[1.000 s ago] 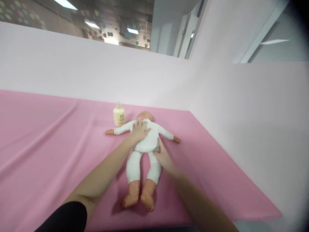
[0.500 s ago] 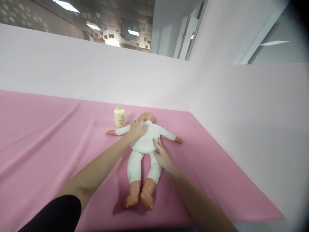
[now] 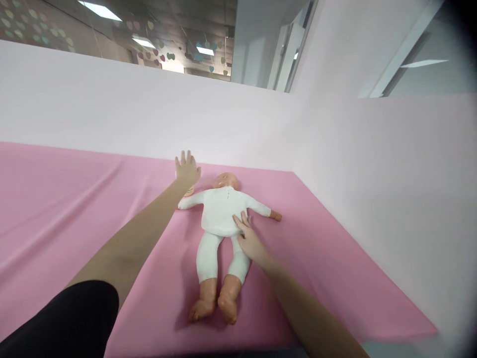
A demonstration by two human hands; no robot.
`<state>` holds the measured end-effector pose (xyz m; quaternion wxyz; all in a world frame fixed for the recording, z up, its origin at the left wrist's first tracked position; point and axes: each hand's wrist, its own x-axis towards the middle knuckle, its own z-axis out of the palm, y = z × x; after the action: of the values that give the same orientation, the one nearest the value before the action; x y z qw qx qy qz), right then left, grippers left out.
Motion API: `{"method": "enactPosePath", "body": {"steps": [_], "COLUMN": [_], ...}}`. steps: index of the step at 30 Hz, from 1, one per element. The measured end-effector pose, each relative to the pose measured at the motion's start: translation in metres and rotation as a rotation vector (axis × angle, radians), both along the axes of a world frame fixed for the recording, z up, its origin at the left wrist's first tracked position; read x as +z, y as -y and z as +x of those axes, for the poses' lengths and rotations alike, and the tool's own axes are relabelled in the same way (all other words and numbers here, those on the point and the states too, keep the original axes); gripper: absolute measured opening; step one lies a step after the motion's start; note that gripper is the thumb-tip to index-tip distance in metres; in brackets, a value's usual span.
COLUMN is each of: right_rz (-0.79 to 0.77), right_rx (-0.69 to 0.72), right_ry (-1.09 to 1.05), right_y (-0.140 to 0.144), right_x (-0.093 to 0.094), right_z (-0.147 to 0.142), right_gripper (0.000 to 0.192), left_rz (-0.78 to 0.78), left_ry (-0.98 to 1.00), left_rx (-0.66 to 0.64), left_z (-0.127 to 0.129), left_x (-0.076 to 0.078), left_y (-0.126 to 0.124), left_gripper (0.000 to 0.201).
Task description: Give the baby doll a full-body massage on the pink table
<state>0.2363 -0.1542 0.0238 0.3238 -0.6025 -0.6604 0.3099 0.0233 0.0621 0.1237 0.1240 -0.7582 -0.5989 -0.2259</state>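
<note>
Baby doll (image 3: 220, 214): one item, lying face up near the far right corner of the desk (image 3: 74, 209), head toward the back wall, bare feet toward the wearer. White long-sleeved suit covers trunk, arms and legs; head, hands and feet are bare plastic. Arms spread to either side, legs straight and close together.

Right hand (image 3: 250, 242): rests flat on the doll's hip and lower belly, at its right-hand side as seen. Fingers (image 3: 240, 224) extended and slightly spread, touching the white cloth. Grip loose and open; nothing closed in it.

Left hand (image 3: 187, 170): reached out past the doll's outstretched arm, beside its head, at the back edge of the desk. Palm faces away, fingers spread wide. Grip fully open; holds nothing visible. A black sleeve (image 3: 63, 323) covers the upper arm at the near left.

Bottle (image 3: 189, 191): cream-coloured, almost wholly hidden behind the left hand; only a sliver of its base shows just under the wrist. Whether the palm touches it cannot be told.

Desk covering: pink cloth, smooth with a few long folds on the left.

Surround: pale pink partition walls (image 3: 372, 159) at back and right.
</note>
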Motion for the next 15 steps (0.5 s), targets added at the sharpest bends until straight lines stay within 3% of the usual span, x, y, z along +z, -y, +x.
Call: {"method": "enactPosePath", "body": {"steps": [3,6,9,12,15], "right_rz": [0.03,0.068,0.144,0.266,0.306], "right_rx": [0.019,0.042,0.093,0.246,0.347], "right_ry": [0.097,0.205,0.308,0.381,0.451], "right_y": [-0.002,-0.004,-0.002,0.001,0.001], "right_x": [-0.004,-0.005,0.0,0.009,0.014], "right_z": [0.002,0.004,0.003,0.0,-0.003], "right_gripper": [0.073,0.073,0.072,0.064,0.057], "left_rz": [0.008,-0.141,-0.226,-0.228,-0.256], "left_ry": [-0.025,0.017,-0.007,-0.035,-0.053], "left_rx": [-0.166,-0.335,-0.418,-0.438,-0.446], "left_z": [0.034,0.067,0.084,0.087,0.083], "left_x": [-0.022,-0.054,-0.082,-0.097,-0.099], "left_y": [0.03,0.063,0.085,0.094,0.098], "left_gripper": [0.056,0.06,0.059,0.056,0.056]}}
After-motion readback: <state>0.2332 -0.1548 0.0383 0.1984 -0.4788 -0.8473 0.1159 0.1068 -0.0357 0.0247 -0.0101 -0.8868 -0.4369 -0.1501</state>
